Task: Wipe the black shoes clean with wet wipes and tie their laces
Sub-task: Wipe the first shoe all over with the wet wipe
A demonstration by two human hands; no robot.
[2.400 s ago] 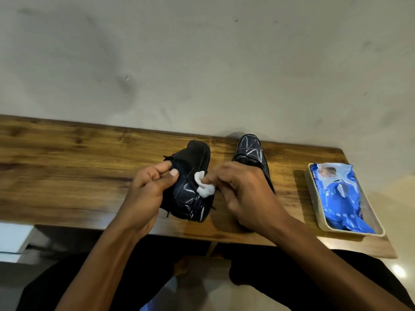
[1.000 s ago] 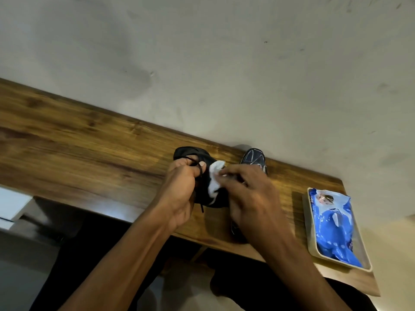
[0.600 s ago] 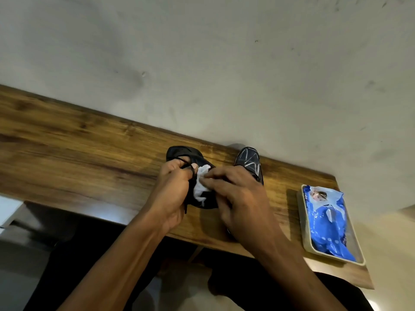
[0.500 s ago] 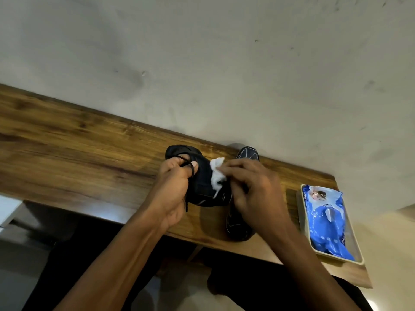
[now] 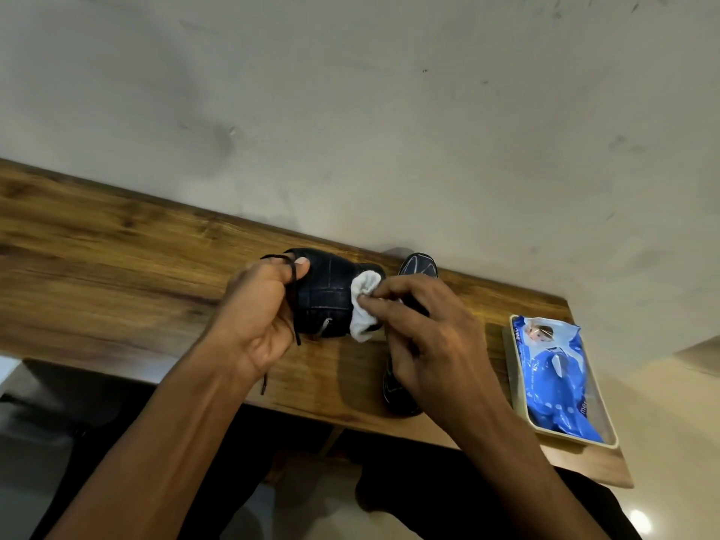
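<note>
My left hand [image 5: 255, 321] grips a small black shoe [image 5: 325, 292] lifted above the wooden table [image 5: 117, 267], thumb on top, with a loose black lace [image 5: 290, 305] hanging over my fingers. My right hand [image 5: 424, 341] pinches a crumpled white wet wipe [image 5: 364, 305] against the shoe's right end. The second black shoe [image 5: 419, 267], with pale line markings, lies on the table behind my right hand; only its toe and heel show.
A cream tray [image 5: 510, 383] holding a blue pack of wet wipes [image 5: 553, 376] sits at the table's right end. A plain wall rises just behind the table. My legs are under the near edge.
The shoe has turned in my left hand so a different side faces up. The wipe has slid towards the shoe's right end. The camera view has shifted slightly.
</note>
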